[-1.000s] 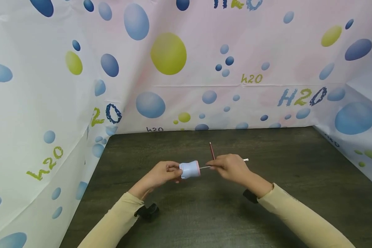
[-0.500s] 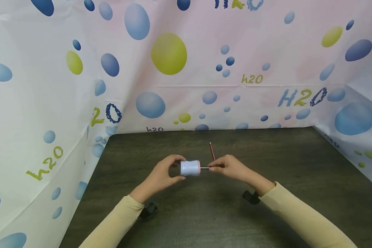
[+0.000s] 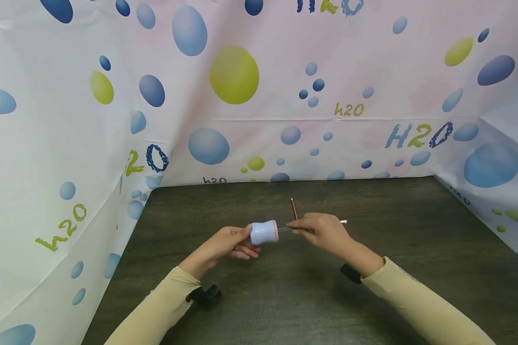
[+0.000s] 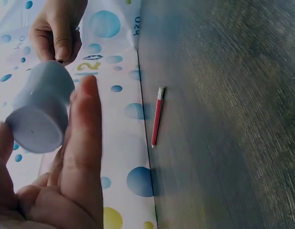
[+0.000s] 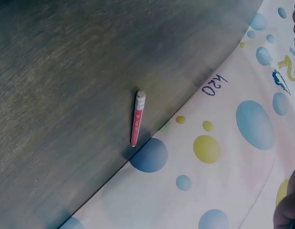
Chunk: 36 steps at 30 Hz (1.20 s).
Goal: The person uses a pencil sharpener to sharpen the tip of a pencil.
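In the head view my left hand (image 3: 225, 244) holds a pale blue pencil sharpener (image 3: 264, 232) with a pink rim, thumb on its near end and fingers stretched out below. The left wrist view has the sharpener (image 4: 45, 100) between the thumb and a nearly straight finger, flat end toward the camera. My right hand (image 3: 323, 232) pinches a thin, silvery pencil (image 3: 285, 229) whose front end enters the pink rim. A white end (image 3: 343, 221) sticks out behind that hand. Both hands are above the table.
A red pencil (image 4: 157, 117) with a white eraser end lies on the dark wooden table (image 3: 259, 297), partly hidden behind my right hand in the head view. A white sheet (image 3: 276, 96) with blue and green dots stands along the table's back and left side.
My left hand has shifted its grip: its thumb and fingers were on opposite sides of the sharpener half a second ago. The right wrist has rolled, bringing the white end back into view.
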Available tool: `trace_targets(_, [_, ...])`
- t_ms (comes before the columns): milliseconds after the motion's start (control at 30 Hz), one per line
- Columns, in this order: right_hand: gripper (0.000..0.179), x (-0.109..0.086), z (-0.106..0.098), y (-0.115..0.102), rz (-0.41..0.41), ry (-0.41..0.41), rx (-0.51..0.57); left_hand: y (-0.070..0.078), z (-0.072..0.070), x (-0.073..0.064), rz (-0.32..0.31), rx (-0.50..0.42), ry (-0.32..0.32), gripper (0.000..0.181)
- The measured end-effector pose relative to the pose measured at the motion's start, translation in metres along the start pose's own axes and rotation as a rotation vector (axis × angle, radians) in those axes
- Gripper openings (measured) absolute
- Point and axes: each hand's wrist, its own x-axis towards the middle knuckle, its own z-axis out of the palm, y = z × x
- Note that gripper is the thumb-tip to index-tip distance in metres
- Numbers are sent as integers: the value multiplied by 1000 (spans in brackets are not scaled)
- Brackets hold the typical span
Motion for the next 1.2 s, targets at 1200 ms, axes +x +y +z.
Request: trace_targets(1200, [26,0,-5,-3,86,-140,74,-1,-2,-1,62,33,-19,74])
